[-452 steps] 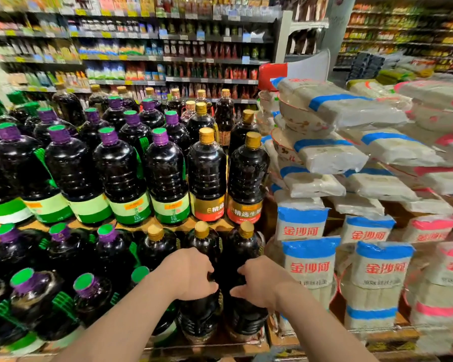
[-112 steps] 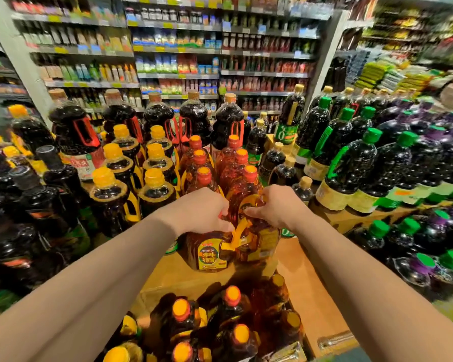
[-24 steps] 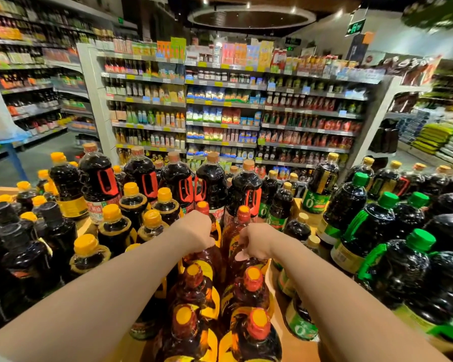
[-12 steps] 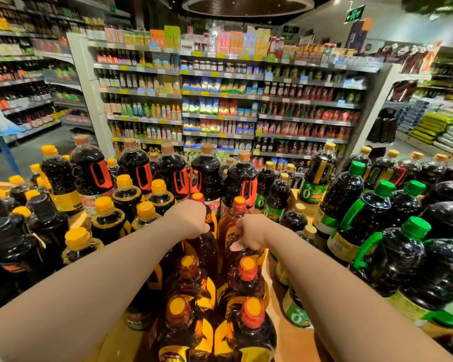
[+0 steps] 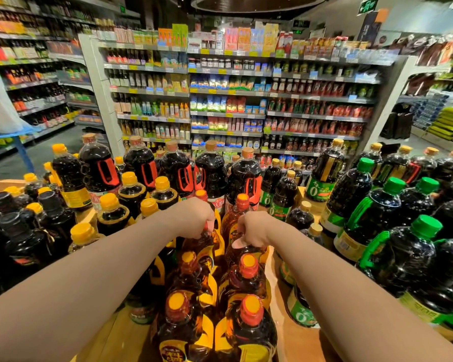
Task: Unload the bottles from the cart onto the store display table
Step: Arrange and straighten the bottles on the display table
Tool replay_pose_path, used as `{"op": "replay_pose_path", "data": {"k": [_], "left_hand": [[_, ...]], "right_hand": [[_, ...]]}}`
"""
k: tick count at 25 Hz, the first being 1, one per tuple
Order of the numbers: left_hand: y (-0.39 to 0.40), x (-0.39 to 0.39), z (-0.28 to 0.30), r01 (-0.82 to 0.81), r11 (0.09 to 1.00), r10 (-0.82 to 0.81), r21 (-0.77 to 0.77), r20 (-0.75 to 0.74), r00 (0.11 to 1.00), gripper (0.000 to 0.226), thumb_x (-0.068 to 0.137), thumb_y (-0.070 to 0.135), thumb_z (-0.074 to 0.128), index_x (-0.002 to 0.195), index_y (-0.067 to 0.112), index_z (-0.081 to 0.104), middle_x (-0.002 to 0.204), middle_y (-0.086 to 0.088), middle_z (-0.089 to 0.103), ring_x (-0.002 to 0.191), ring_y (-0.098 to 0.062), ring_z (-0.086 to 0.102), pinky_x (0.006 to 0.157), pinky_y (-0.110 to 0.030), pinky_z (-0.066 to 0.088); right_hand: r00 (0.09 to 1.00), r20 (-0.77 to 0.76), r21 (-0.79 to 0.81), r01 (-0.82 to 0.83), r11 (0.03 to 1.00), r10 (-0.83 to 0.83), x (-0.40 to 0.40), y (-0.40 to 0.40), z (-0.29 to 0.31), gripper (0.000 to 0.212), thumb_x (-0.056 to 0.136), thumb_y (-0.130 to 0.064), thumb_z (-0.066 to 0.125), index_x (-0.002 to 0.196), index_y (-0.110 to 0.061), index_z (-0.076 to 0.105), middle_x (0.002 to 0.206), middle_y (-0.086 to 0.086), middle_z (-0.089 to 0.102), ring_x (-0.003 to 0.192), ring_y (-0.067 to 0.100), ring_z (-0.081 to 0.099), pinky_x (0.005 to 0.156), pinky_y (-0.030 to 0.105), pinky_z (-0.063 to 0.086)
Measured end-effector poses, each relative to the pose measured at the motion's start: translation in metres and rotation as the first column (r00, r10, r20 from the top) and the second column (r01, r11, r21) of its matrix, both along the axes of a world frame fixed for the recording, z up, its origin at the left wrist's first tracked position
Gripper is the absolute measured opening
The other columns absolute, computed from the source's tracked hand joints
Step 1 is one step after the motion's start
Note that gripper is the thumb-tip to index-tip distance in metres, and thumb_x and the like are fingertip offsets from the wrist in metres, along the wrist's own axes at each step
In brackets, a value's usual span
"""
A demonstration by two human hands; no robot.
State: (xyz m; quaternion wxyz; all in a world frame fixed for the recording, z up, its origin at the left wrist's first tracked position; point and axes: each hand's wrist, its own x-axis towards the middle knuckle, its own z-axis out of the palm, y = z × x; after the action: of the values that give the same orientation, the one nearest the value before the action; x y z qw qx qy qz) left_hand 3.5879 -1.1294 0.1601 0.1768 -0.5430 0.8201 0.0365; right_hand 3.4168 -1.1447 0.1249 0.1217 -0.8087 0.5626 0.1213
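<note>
**Both hands on amber bottles in the middle of the display**

Two amber plastic bottles with orange caps stand upright, long axes vertical, caps up, side by side in the centre of the wooden display table (image 5: 296, 343). The left hand (image 5: 194, 218) curls over the neck of the left amber bottle (image 5: 200, 246); the right hand (image 5: 254, 229) curls round the neck of the right amber bottle (image 5: 242, 253), thumb pressed against its shoulder. Nearer the viewer, four more amber bottles (image 5: 249, 280) stand in two rows just in front of them. Dark bottles with yellow caps (image 5: 110, 212) crowd the left, dark bottles with red handles (image 5: 141, 165) stand at the far side, and dark bottles with green caps (image 5: 377, 215) close in on the right. Half a second earlier the hands gripped the same bottles in the same places; the view has merely dipped slightly.
</note>
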Motion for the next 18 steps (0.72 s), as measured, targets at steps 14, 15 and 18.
{"op": "replay_pose_path", "data": {"k": [14,15,18], "left_hand": [[-0.005,-0.014,-0.010,0.000,0.999,-0.005,0.044,0.101,0.995,0.042,0.097,0.038,0.058,0.117,0.001,0.062,0.096,-0.005,0.062,0.089,-0.021,0.060,0.073,-0.028,0.048],[-0.006,-0.013,-0.011,0.006,0.999,-0.011,0.051,0.109,0.994,0.044,0.096,0.038,0.059,0.121,0.002,0.061,0.104,-0.006,0.064,0.095,-0.022,0.061,0.078,-0.029,0.049],[-0.007,-0.006,-0.012,0.021,0.997,-0.028,0.079,0.088,0.996,0.043,0.095,0.035,0.061,0.124,0.003,0.060,0.112,-0.007,0.064,0.098,-0.021,0.060,0.075,-0.027,0.048]], "right_hand": [[0.959,-0.282,-0.138,-0.032,0.990,-0.008,0.013,0.012,0.014,0.038,0.097,-0.032,0.041,0.125,-0.011,0.057,0.129,0.008,0.056,0.116,0.033,0.053,0.087,0.045,0.048],[0.969,-0.247,-0.077,-0.045,0.996,0.025,0.011,0.008,0.015,0.033,0.094,-0.030,0.047,0.112,-0.006,0.061,0.119,0.011,0.060,0.105,0.033,0.057,0.083,0.041,0.050],[0.985,-0.138,-0.049,-0.111,0.993,0.103,-0.002,0.002,0.018,0.027,0.092,-0.028,0.053,0.086,-0.002,0.061,0.091,0.014,0.062,0.081,0.030,0.058,0.067,0.033,0.048]]}}
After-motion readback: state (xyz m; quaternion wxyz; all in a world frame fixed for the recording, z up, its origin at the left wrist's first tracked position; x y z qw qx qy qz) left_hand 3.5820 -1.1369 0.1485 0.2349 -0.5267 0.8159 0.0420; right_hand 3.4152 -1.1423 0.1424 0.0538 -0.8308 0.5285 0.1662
